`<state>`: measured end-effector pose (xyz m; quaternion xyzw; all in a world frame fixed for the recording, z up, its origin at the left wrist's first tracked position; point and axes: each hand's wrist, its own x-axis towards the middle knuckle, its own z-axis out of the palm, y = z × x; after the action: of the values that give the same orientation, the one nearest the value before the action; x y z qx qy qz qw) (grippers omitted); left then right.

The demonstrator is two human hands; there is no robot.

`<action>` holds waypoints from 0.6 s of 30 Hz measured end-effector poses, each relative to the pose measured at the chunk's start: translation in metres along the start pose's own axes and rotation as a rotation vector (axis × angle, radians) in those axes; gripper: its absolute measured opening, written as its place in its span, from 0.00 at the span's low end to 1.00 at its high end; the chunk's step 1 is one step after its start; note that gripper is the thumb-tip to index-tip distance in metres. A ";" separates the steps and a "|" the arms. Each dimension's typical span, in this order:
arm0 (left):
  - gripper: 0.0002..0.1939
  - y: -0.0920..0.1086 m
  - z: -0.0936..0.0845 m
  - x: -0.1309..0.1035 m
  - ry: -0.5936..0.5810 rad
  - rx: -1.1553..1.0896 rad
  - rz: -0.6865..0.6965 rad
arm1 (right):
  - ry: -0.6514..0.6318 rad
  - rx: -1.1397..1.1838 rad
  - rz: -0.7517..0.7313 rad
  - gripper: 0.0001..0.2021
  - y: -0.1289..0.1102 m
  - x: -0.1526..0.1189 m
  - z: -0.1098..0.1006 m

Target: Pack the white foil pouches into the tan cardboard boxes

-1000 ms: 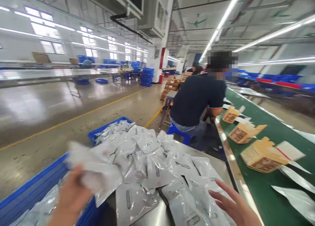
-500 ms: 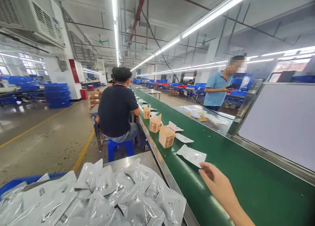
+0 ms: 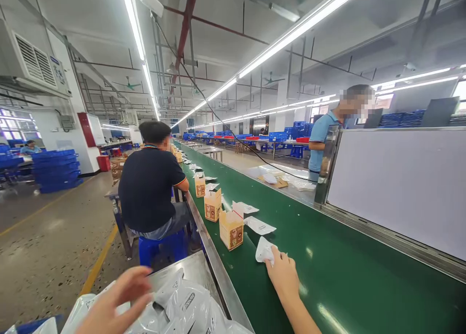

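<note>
Over the green conveyor belt (image 3: 327,246), my right hand (image 3: 286,275) closes its fingers on the near edge of a white plastic pouch (image 3: 265,249). My left hand (image 3: 118,300), slightly blurred, hovers at the lower left with thumb and fingers apart, holding nothing. Below it lies a heap of white pouches (image 3: 189,302) with dark printing, partly covered by the hand. Just beyond the gripped pouch, another white pouch (image 3: 259,225) rests flat on the belt. An open-topped cardboard box (image 3: 231,229) with brown pictures stands to its left.
More boxes (image 3: 212,205) and pouches line the belt into the distance. A person in a dark shirt (image 3: 149,193) sits on a blue stool at the left. Another in light blue (image 3: 318,142) stands behind a white panel (image 3: 396,188). A metal rail (image 3: 214,266) edges the belt.
My left hand has come into view above the heap. My right hand has taken hold of the nearest pouch, which now looks bunched. The camera view has turned to the right.
</note>
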<state>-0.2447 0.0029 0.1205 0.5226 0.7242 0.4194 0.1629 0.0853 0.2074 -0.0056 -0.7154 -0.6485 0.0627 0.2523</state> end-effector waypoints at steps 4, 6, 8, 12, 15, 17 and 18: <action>0.51 0.032 0.102 0.072 -0.169 -0.145 -0.031 | -0.023 0.147 0.051 0.22 0.025 -0.004 -0.020; 0.60 0.038 0.151 0.098 -0.124 -0.213 0.030 | 0.006 0.202 0.130 0.23 0.040 -0.009 -0.040; 0.64 0.040 0.188 0.115 -0.121 -0.250 0.066 | 0.029 0.244 0.198 0.24 0.052 -0.019 -0.067; 0.65 0.040 0.226 0.130 -0.110 -0.313 0.063 | 0.136 0.355 0.173 0.16 0.048 -0.042 -0.127; 0.54 0.044 0.240 0.131 -0.167 -0.359 0.076 | 0.467 0.413 -0.091 0.07 0.020 -0.051 -0.158; 0.43 0.051 0.243 0.123 -0.223 -0.376 0.125 | 0.703 0.378 -0.366 0.06 -0.004 -0.050 -0.168; 0.39 0.055 0.243 0.117 -0.242 -0.381 0.165 | 0.776 0.342 -0.502 0.08 -0.015 -0.047 -0.171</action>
<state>-0.0932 0.2189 0.0425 0.5863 0.5622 0.4945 0.3094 0.1362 0.1150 0.1378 -0.4559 -0.6397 -0.1656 0.5962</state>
